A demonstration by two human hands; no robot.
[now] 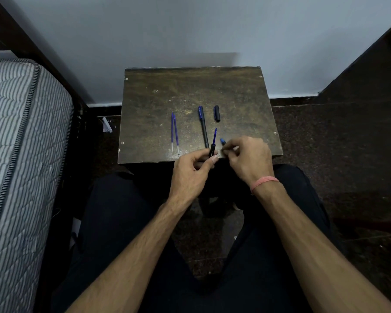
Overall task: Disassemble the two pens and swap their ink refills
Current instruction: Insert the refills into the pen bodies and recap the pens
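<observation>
My left hand (191, 171) grips a black pen barrel (212, 151) at the table's near edge, and a blue refill (215, 136) sticks up out of it. My right hand (246, 157) pinches a small blue-tipped pen piece (223, 141) just right of that barrel. A second dark pen barrel (203, 126) lies on the small wooden table (158, 91), with a dark cap (217, 113) to its right. Two loose blue refills (174, 132) lie side by side left of it.
A striped mattress (20, 143) stands close on the left. A pale wall runs behind the table and dark furniture rises at the far right. My legs in dark trousers sit under the near table edge. A pink band circles my right wrist (263, 182).
</observation>
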